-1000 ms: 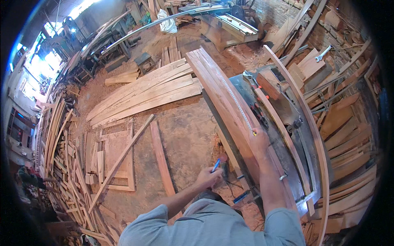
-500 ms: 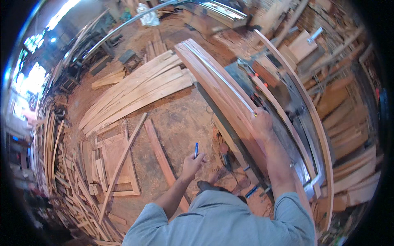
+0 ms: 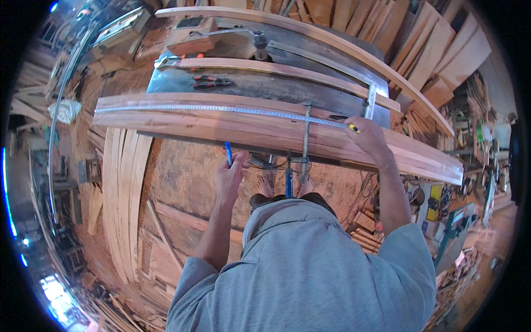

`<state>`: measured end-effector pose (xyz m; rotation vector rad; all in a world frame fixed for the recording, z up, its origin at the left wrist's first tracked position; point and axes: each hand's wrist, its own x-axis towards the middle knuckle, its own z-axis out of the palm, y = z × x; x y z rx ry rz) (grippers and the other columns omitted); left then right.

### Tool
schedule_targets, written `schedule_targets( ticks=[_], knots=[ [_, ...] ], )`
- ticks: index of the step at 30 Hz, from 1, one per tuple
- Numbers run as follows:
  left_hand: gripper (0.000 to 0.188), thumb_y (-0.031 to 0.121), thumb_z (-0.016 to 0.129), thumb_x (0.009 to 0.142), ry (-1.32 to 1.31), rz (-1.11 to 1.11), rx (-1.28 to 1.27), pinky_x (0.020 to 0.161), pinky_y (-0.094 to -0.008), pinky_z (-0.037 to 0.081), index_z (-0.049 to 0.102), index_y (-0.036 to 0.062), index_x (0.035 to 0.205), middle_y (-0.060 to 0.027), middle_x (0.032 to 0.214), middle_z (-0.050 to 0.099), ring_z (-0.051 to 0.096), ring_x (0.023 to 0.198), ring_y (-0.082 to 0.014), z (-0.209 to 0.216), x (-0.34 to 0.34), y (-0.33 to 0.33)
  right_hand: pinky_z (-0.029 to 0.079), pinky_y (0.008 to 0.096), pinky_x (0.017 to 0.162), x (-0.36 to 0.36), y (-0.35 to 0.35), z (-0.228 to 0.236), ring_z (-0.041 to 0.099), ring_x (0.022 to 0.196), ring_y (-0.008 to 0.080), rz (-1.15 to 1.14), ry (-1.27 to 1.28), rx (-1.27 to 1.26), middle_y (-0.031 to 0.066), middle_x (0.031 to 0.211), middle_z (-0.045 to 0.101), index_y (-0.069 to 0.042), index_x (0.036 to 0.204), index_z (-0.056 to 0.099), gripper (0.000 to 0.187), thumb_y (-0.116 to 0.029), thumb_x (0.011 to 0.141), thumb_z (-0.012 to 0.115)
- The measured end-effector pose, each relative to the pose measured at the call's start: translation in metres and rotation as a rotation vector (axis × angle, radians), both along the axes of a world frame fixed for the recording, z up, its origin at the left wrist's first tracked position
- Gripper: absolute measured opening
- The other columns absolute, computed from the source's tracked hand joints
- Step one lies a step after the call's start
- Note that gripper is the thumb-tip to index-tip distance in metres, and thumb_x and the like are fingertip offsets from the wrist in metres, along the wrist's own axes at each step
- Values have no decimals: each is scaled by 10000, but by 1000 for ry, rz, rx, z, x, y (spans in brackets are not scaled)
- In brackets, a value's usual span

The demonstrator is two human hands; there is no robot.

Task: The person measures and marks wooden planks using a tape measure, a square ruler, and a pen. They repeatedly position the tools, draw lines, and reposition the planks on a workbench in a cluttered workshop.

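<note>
A long stack of reddish boards (image 3: 265, 133) lies across the workbench in front of me. My right hand (image 3: 369, 137) is closed round a tape measure (image 3: 353, 128), of which a little yellow shows past the fingers. Its pale blade (image 3: 221, 109) runs along the boards' top to their left end. A blue pen (image 3: 228, 152) stands upright in my closed left hand (image 3: 230, 172), just on the near side of the boards' edge. A metal bar clamp (image 3: 306, 133) crosses the boards between my hands.
Pliers (image 3: 210, 82) and a narrow wood strip (image 3: 276, 69) lie on the dark bench (image 3: 243, 88) beyond the boards. A longer curved strip (image 3: 310, 30) spans the far side. Loose planks (image 3: 126, 182) lie on the floor at left. A blue-handled clamp (image 3: 289, 182) hangs near my feet.
My view has turned to the right, so the boards now run across it. My left hand has come nearer the boards with the pen. The tape measure stays in my right hand, blade still out.
</note>
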<state>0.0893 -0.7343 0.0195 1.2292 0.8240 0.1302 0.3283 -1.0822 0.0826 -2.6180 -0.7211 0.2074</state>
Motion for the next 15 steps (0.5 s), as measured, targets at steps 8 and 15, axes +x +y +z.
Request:
schedule_targets(
  ticks=[8, 15],
  knots=[
    [286, 252, 706, 991, -13, -399, 553, 649, -270, 491, 733, 15, 1148, -16, 797, 706, 596, 706, -73, -11, 87, -13, 572, 437, 856, -8, -66, -25, 723, 978, 321, -131, -19, 6, 83, 1023, 763, -146, 1040, 758, 203, -293, 902, 741],
    [393, 231, 718, 960, -36, -420, 727, 723, -316, 552, 693, 119, 1336, -76, 818, 752, 693, 743, -115, -30, 112, -18, 568, 440, 858, -2, -75, -41, 715, 988, 327, -124, 13, 34, 96, 1055, 758, -148, 1037, 756, 197, -288, 900, 740]
  ],
)
